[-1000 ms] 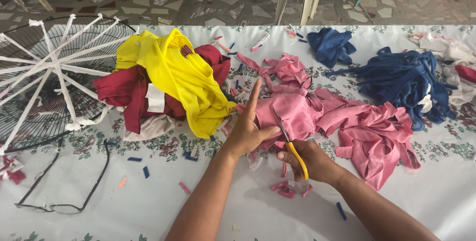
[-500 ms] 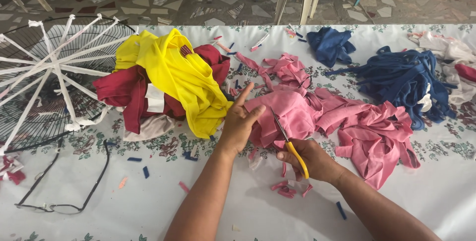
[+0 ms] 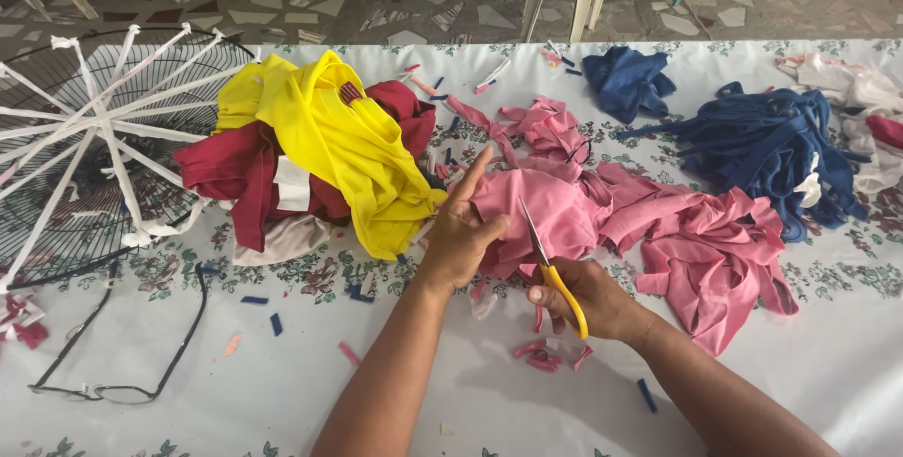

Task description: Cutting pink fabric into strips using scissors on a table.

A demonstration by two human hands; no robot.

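two bare forearms, no sleeves, left hand point(image 3: 461, 236) & right hand point(image 3: 588, 299) w/o rings or gloves

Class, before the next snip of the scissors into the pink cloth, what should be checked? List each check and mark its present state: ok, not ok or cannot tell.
1. Right hand grips the yellow-handled scissors: ok.
2. Left hand holds the pink cloth beside the blades: ok.
3. Left fingers clear of the blades: cannot tell, the thumb lies close.
4. Blades set on the cloth edge: cannot tell, folds hide it.
5. Eyeglasses lie apart from the cutting: ok.
6. Yellow cloth out of the blades' way: ok.
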